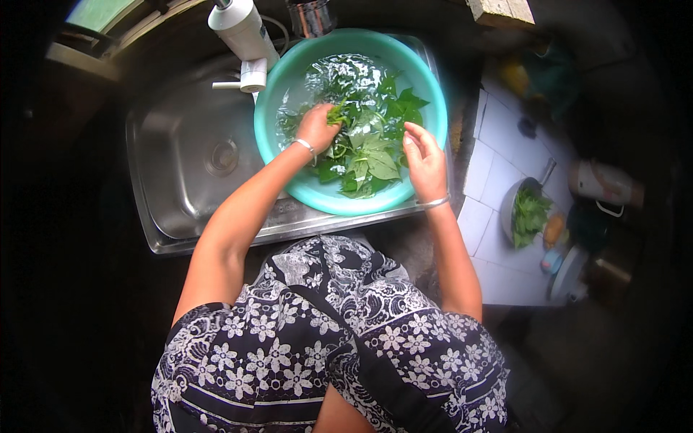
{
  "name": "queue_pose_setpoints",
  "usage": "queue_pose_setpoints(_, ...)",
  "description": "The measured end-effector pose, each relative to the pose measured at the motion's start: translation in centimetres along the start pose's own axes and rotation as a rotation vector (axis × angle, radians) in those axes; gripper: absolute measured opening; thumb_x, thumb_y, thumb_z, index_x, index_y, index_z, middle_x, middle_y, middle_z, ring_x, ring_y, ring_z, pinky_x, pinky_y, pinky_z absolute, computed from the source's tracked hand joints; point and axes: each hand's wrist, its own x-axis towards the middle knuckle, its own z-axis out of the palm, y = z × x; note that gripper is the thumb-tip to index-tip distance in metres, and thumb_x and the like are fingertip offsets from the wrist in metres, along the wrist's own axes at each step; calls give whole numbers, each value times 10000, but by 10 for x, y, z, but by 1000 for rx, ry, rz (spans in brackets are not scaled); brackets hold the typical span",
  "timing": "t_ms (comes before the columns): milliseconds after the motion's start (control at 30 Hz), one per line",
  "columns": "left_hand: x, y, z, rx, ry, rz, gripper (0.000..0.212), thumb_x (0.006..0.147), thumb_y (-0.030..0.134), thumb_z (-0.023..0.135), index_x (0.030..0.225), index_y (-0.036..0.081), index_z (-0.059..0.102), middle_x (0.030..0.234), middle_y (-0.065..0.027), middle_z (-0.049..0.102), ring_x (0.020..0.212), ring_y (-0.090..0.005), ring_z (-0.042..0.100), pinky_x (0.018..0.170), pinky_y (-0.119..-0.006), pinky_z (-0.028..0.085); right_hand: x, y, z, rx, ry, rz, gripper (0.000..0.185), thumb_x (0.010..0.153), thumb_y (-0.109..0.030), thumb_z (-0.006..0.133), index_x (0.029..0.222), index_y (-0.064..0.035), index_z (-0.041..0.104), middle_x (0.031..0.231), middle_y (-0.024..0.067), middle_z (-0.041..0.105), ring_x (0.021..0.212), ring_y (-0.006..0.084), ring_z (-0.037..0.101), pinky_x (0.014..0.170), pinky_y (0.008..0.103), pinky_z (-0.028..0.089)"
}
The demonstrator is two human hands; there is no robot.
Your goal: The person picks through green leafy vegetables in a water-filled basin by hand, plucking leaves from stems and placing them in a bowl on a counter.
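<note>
A turquoise plastic basin (433, 92) holds water with green leafy stems (373, 159) floating in it. My left hand (318, 130) is over the left half of the basin, closed around a small bunch of greens (338, 114) that pokes out past the fingers. On the right side, my right hand (427, 165) reaches over the basin's rim. Its thumb and fingers are slightly apart beside the leaves, and nothing shows between them. Ripples and glare on the water blur the leaves near the far side.
The basin rests on a stainless steel sink (178, 162) with a drain (222, 157) at left. A white faucet unit (243, 38) overhangs the basin's left edge. To the right, a white tiled counter (492, 168) bears a pan of leaves (530, 214) and a thermos-like container (601, 181).
</note>
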Motion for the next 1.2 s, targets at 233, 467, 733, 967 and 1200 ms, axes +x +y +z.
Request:
queue_pose_setpoints(233, -3, 70, -89, -355, 86, 17, 199, 761, 92, 606, 940, 19, 556, 812, -71, 586, 715, -133, 558, 665, -262, 450, 4, -11, -1, 79, -25, -110, 250, 829, -104, 560, 1068, -31, 560, 1008, 87, 555, 906, 164, 564, 740, 247, 461)
queue_pose_setpoints(467, -5, 102, -124, -624, -1, 17, 157, 789, 53, 569, 939, 15, 546, 815, -12, 574, 728, -63, 521, 652, -216, 442, 30, -85, 51, -121, -248, -535, 852, 705, -424, 656, 1309, 26, 257, 1327, 209, 307, 1244, 313, 289, 1028, 375, 230)
queue_pose_setpoints(733, -2, 120, -115, -1140, -215, -214, 329, 797, 168, 558, 1078, 29, 457, 951, -40, 517, 858, -102, 512, 752, -249, 427, 36, -79, 68, 91, -416, -363, 874, 638, -266, 771, 1296, -21, 251, 1208, 139, 433, 1115, 227, 438, 943, 325, 351)
queue_pose_setpoints(967, -5, 129, -113, -1258, -469, -240, 430, 825, 164, 540, 1204, 31, 387, 1112, -62, 496, 1020, -140, 486, 889, -279, 379, 42, -64, 64, 445, -406, -99, 658, 674, -151, 737, 1205, -22, 369, 1077, 94, 524, 991, 169, 508, 858, 296, 424)
queue_pose_setpoints(1200, 5, 126, -126, -793, -454, -94, 404, 860, 257, 532, 1194, 36, 475, 1075, -33, 551, 994, -94, 491, 865, -245, 381, 58, -58, 37, 593, -419, 33, 397, 741, -77, 639, 1096, -10, 475, 940, 61, 590, 836, 121, 565, 768, 256, 462)
